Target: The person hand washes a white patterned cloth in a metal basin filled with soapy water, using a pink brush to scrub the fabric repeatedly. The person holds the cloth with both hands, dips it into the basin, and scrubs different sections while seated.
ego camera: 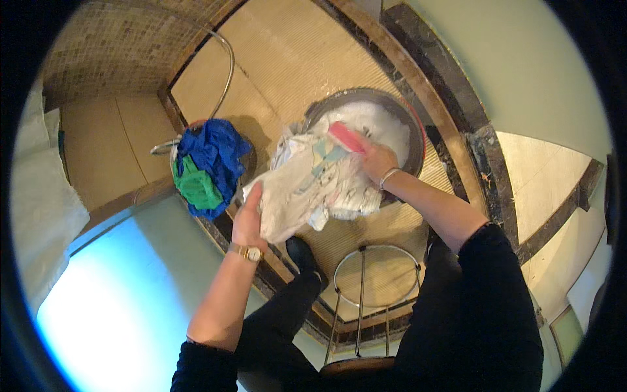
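Note:
A white cloth garment (294,191) with a pale printed pattern is spread over the near side of a round dark basin (416,147) filled with white suds (392,125). My left hand (249,218), with a wristwatch, grips the garment's left end, thumb on top. In my right hand (379,164) is a pink brush (347,138), held on the upper part of the cloth; its bristles are hidden. Part of the garment bunches over the basin's rim.
Blue cloth (210,152) and green cloth (197,183) are heaped on a container at the left, beside a metal shower hose (230,63). A metal-framed stool (362,304) stands between my legs. A raised stone edge (441,88) curves along the right.

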